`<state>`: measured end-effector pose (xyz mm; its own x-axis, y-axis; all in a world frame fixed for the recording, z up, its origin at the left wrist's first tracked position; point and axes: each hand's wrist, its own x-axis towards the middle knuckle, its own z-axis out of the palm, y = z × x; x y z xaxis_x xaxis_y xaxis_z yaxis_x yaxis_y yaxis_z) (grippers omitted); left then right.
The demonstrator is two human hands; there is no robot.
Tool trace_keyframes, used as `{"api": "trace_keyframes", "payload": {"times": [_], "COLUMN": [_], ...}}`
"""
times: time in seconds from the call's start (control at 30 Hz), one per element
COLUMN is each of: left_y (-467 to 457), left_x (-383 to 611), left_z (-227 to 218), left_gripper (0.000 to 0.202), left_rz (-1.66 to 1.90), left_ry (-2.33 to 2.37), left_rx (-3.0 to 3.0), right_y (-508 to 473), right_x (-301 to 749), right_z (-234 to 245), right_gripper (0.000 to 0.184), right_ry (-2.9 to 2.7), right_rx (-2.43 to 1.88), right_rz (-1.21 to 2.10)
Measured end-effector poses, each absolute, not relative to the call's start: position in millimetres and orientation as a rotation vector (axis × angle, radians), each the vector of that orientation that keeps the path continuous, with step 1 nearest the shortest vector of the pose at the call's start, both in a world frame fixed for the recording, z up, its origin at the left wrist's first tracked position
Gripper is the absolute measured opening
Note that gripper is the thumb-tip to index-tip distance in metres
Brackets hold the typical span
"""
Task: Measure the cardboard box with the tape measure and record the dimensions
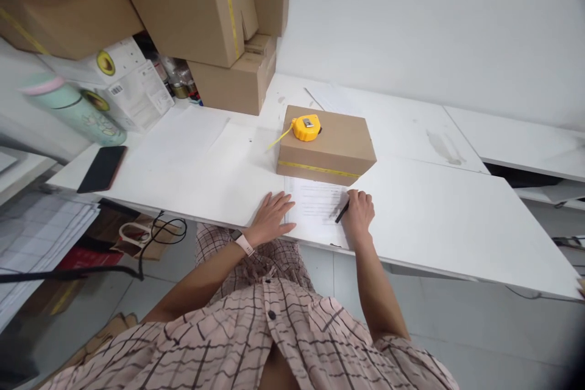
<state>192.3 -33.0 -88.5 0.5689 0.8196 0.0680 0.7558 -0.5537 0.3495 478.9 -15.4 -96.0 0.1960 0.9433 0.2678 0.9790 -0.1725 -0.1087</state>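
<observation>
A printed sheet of paper [313,207] lies near the front edge of the white table. My left hand [269,217] rests flat with fingers spread, its fingertips on the sheet's left edge. At the sheet's right side, my right hand [359,216] is closed around a black pen [342,212], part of which is hidden in the fingers. Just behind the paper sits a closed cardboard box [338,143] with yellow tape along its front. On top of that box is a yellow tape measure [307,127], with a short length of its blade sticking out over the left side.
Several larger cardboard boxes [183,9] are stacked at the back left. Beside them stand white avocado-printed boxes [137,94] and a mint-green bottle [75,109]. A dark phone [103,169] lies at the table's left end. A black cable [164,234] hangs below the table edge.
</observation>
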Motion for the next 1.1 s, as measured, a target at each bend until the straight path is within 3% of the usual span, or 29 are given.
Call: {"api": "trace_keyframes", "payload": {"times": [0.2, 0.33, 0.43, 0.53, 0.67, 0.9, 1.1], "left_y": [-38.1, -3.5, 39.3, 79.3, 110.3, 119.8, 118.0], "left_x": [195.6, 207.8, 223.2, 239.0, 250.6, 246.9, 243.4], "left_z": [-74.9, -17.4, 33.8, 64.0, 66.8, 57.4, 61.2], "left_gripper": [0.048, 0.030, 0.029, 0.056, 0.086, 0.056, 0.048], "left_rz": [0.409, 0.972, 1.302, 1.210, 0.923, 0.922, 0.941], "left_ry": [1.341, 1.391, 1.465, 1.506, 1.542, 1.566, 1.568], "left_rx": [2.521, 2.490, 2.351, 2.248, 2.151, 2.072, 1.968], "right_y": [-12.6, -14.8, -16.1, -17.4, -18.4, -17.8, -17.6], "right_x": [475.9, 478.6, 479.7, 479.8, 480.7, 483.5, 485.2], "right_z": [-105.8, -111.2, -111.6, -109.8, -108.9, -108.3, -107.1], "right_gripper": [0.044, 0.053, 0.053, 0.049, 0.042, 0.036, 0.035], "right_ry": [-1.834, -1.749, -1.708, -1.698, -1.680, -1.625, -1.607], "right_rx": [-2.237, -2.201, -2.165, -2.163, -2.150, -2.112, -2.105], "right_rz": [-0.282, -0.256, -0.211, -0.149, -0.099, -0.001, 0.065]}}
